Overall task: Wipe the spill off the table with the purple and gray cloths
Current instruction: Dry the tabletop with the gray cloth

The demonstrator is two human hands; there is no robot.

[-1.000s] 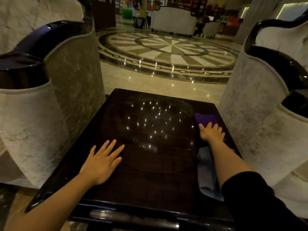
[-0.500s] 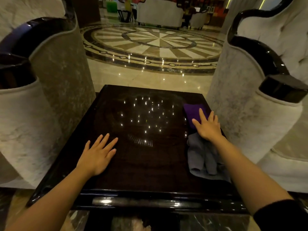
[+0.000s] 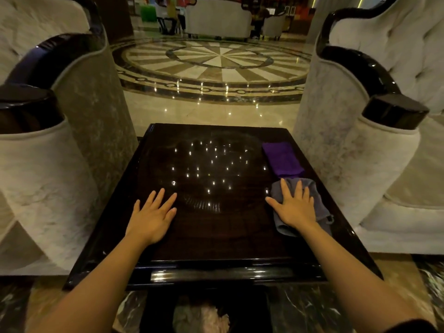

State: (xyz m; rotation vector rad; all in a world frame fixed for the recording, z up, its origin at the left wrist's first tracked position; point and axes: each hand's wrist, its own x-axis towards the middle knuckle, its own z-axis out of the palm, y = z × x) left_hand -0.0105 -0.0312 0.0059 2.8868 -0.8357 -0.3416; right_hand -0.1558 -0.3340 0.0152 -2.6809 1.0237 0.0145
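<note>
dark glossy table (image 3: 216, 248) sits between two pale armchairs, one on the left (image 3: 60, 164) and one on the right (image 3: 360, 152); ceiling lights reflect as small dots across the top, no spill that i can make out in the glare; left hand (image 3: 151, 217) lies flat, palm down, fingers spread, on bare tabletop at near left, holding nothing; right hand (image 3: 294, 207) is flat and spread too, palm pressing on the gray cloth (image 3: 319, 200) at the near right edge of the table, not gripping it, thumb out over the wood; cloth is bunched and rumpled under and around the hand; purple cloth (image 3: 282, 159) lies folded flat just beyond it, along the right edge, near ends touching or overlapping, no hand on it; patterned marble floor (image 3: 216, 63) beyond the table.
</note>
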